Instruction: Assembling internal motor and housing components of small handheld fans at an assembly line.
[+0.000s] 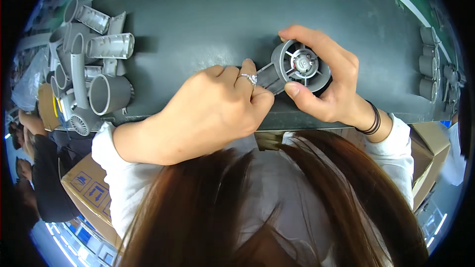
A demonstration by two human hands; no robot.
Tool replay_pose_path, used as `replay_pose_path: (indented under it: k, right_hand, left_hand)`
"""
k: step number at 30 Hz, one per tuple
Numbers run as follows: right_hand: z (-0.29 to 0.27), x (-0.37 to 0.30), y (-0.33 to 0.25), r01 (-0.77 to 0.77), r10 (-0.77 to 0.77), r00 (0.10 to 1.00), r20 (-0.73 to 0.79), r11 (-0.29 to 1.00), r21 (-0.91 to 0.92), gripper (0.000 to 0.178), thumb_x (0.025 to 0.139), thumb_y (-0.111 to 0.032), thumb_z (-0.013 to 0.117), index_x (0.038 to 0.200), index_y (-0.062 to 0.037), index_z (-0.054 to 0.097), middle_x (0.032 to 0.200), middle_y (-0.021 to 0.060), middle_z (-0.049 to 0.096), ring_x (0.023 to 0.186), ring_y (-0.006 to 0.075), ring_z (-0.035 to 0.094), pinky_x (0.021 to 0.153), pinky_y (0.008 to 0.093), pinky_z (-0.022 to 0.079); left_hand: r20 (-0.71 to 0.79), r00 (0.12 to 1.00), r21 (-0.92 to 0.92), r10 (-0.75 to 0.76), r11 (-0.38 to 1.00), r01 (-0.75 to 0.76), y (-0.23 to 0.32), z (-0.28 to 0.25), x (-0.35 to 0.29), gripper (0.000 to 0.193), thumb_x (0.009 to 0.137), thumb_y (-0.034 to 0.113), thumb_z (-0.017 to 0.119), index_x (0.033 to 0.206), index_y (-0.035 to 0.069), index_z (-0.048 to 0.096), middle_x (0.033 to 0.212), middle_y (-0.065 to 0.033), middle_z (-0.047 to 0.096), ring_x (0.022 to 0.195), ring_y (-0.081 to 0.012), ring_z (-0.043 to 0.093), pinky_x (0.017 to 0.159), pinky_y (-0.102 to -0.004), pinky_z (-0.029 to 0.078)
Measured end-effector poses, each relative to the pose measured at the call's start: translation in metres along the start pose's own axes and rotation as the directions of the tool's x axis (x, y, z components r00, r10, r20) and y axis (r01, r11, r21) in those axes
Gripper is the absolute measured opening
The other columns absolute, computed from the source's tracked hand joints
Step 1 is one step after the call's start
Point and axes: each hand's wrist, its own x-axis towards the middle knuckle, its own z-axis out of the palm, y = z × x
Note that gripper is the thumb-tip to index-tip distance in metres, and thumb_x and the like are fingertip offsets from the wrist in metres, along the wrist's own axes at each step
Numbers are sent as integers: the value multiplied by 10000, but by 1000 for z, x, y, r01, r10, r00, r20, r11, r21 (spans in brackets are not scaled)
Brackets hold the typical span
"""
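Note:
A grey plastic hair dryer housing (282, 64) with a motor (303, 63) in its round, spoked opening is between my hands, just above the dark table. My right hand (334, 76) curves around the round part, thumb on the near rim and fingers at the far rim. The open handle part of the housing points left into my left hand (217, 101). That hand is closed around it, palm down, with a ring on one finger. Its fingertips and the handle's end are hidden.
Grey housing shells and tubes (111, 94) lie piled at the table's left. Several grey cylinders (427, 66) stand along the right edge. Cardboard boxes (89, 183) are below the table's near edge on both sides. Another person's dark sleeve (52, 178) shows at far left.

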Motion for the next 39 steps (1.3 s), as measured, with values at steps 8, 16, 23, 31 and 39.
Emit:
replay_pose_path:
  k: [8,16,23,31,39]
  right_hand:
    - [-6,-3,-1,-21,21,1000,-7,999,-50,517,651,-198,684,1102,36,586,989,192,634,800,314,650,700,343,530]
    - [-9,-8,-7,89,-100,995,-22,951,-296,610,606,-242,746,1140,-8,568,977,144,638,722,270,655,591,336,528]
    - [-17,-5,-9,40,-40,999,2,979,-198,664,639,-286,790,1176,13,541,925,147,650,710,266,659,604,325,527]
    - [-28,-4,-5,-13,-1,997,-72,979,-203,549,673,-126,771,1154,20,550,928,153,646,773,263,655,645,321,521]
    - [-33,-3,-7,19,-42,997,-67,949,-316,478,673,-91,749,1106,3,569,981,151,635,753,270,645,617,316,514]
  left_hand:
    - [96,995,-163,5,987,10,-3,-12,6,184,663,31,574,814,6,472,745,-198,581,596,-242,615,468,-336,502]
    - [149,970,-405,-194,883,239,6,-17,-5,174,774,54,606,917,52,506,742,-139,550,585,-346,574,505,-429,479]
    - [276,879,-738,-389,500,453,0,-37,-7,130,928,114,536,856,7,521,687,-156,479,620,-300,487,593,-354,417]
    - [-2,734,-560,-679,610,562,-101,-96,-9,224,927,138,535,756,-4,514,629,-47,402,636,-94,368,577,-291,369]
    - [-477,422,-239,-771,576,782,-328,-35,-6,170,835,164,573,825,-2,608,766,-233,604,743,-411,575,692,-439,453]
